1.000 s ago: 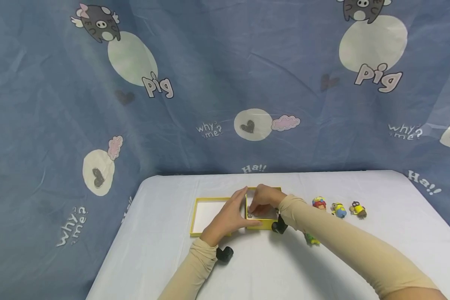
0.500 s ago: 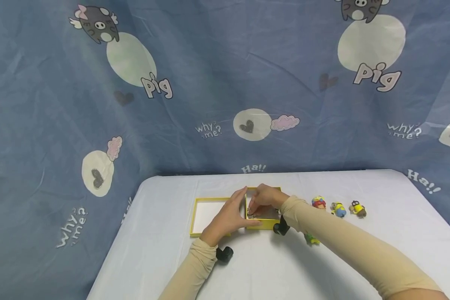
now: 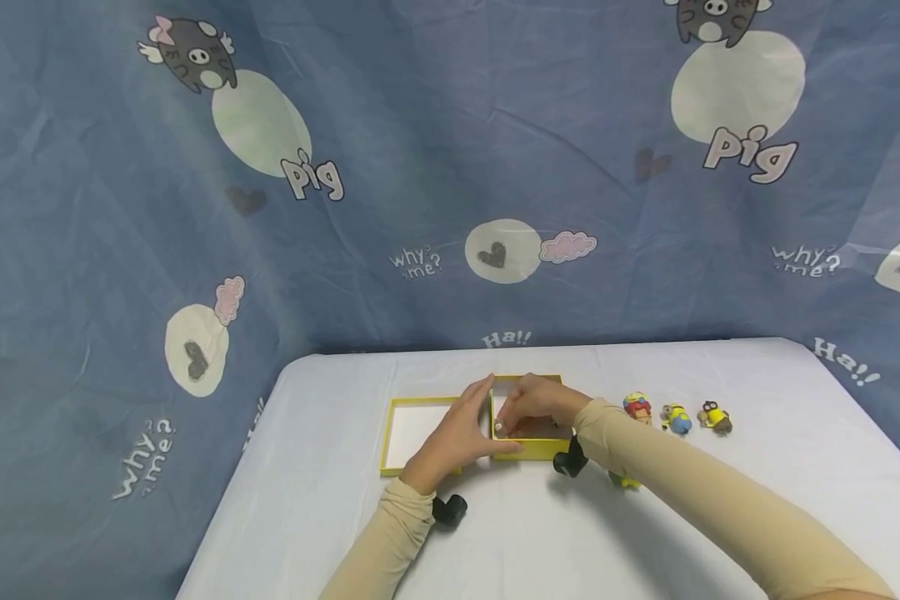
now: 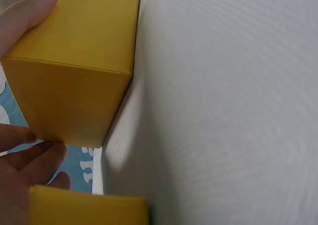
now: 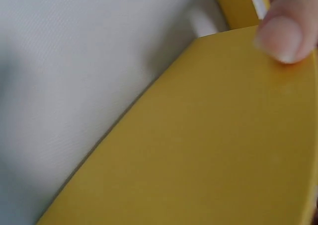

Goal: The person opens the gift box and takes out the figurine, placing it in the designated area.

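Observation:
An open yellow box [image 3: 528, 450] with a pale inside stands on the white table. My left hand [image 3: 457, 429] holds its near left corner in the head view, thumb on the front wall. In the left wrist view, the thumb [image 4: 30, 14] lies on one yellow face and the fingertips touch another side. My right hand [image 3: 532, 400] reaches down inside the box, fingers bent. By its fingertips is a small pale object [image 3: 498, 427], too small to identify; whether they pinch it is unclear. The right wrist view shows the yellow box wall [image 5: 213, 135] and a thumb [image 5: 280, 38].
A shallow yellow-rimmed lid [image 3: 412, 433] lies left of the box. To the right are a red-haired toy figure [image 3: 637, 407] and two Minion figures, one blue [image 3: 677, 419], one brown [image 3: 716, 418]. A green-yellow toy [image 3: 626, 482] lies partly behind the right sleeve.
My right hand has shifted slightly right inside the box, and the small pale object by its fingertips shows more clearly. The left hand keeps its place on the box.

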`<state>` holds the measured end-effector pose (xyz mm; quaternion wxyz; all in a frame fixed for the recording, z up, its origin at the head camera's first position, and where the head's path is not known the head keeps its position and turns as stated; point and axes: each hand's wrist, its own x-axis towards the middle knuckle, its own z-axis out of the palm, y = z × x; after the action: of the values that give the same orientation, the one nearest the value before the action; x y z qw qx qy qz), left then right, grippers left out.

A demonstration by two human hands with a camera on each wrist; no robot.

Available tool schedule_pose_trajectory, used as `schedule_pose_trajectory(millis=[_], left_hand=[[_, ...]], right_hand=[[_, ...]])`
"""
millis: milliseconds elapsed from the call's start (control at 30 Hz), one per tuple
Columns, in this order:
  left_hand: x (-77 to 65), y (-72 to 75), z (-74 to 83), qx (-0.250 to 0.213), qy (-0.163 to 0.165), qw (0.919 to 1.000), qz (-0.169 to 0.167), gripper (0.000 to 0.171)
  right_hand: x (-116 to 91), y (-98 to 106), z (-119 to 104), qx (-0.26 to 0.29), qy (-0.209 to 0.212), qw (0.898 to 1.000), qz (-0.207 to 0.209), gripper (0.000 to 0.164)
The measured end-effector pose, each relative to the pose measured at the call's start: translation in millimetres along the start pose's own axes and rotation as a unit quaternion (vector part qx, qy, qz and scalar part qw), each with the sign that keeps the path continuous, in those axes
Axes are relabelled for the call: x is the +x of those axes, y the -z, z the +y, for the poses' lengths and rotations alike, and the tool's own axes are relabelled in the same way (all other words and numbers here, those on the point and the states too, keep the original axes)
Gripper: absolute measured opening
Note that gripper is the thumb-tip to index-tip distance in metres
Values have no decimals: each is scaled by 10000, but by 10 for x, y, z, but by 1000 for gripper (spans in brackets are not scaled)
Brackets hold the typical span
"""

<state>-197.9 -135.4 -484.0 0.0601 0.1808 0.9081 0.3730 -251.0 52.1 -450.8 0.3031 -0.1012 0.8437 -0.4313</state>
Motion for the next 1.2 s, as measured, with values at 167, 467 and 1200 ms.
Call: schedule_pose_trajectory(millis=[167,467,1200], left_hand=[[9,-5,7,44,9,10000,2,123],[30,-34,5,87,47,10000,8,125],[33,-28,-24,16,51,10000,-5,125]], right_hand=[[-59,95,-17,212,333,9992,-12,14],[-249,329,62,1065,460,9932,32,27],[-871,916,668,2252,120,9734,402,32]])
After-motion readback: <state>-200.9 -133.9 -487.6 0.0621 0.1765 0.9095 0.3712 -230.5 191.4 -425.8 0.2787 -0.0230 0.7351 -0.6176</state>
